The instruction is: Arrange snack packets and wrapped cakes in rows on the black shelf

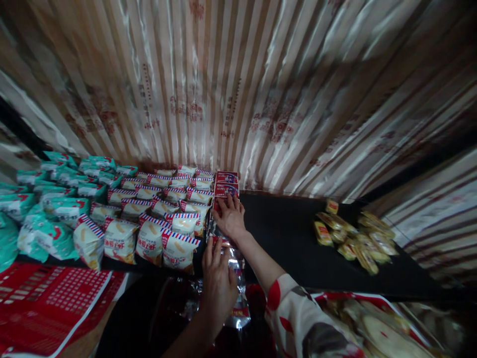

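A row of red packets (227,177) with blue print runs front to back on the black shelf, beside the white snack bags (181,248) with striped tops. My right hand (230,217) lies on this row with its fingers spread flat. Closer to me, my left hand (219,283) rests its fingertips on the near end of the row, fingers extended. Shiny silver wrapping (241,288) shows beside my left hand and hangs below the shelf edge. Both hands cover part of the packets, so whether they are joined cannot be told.
Teal bags (55,233) crowd the left of the black shelf (272,233). Several small yellow packs (367,243) lie loose at its right. Below are a red basket (48,303) and a red-rimmed container (387,301) of packaged food. A striped, printed sheet (223,89) forms the backdrop.
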Available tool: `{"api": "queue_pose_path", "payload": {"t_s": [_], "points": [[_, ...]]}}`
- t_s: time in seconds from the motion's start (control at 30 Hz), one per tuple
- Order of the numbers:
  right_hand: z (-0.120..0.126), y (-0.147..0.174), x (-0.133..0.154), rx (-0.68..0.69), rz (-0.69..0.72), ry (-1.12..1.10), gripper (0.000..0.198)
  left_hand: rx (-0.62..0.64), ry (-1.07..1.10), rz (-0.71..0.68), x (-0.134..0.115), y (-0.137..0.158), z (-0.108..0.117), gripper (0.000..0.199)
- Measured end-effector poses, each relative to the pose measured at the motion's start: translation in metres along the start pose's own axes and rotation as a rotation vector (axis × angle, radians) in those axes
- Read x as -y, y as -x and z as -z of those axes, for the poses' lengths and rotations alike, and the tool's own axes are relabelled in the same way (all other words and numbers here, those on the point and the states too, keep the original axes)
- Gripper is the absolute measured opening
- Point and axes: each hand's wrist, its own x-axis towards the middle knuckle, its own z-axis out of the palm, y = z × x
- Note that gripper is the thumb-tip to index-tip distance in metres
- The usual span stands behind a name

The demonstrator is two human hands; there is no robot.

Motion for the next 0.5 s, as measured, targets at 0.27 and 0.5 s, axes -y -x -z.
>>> {"api": "queue_pose_path", "payload": {"t_s": [0.27,0.5], "points": [[0.004,-0.011,0.003,-0.048,0.073,0.034,0.049,-0.052,0.003,-0.050,0.008,0.000,-0.007,0.048],[0.000,-0.023,-0.002,-0.052,0.058,0.023,0.047,-0.126,0.044,-0.113,0.015,-0.002,-0.011,0.046]]}}
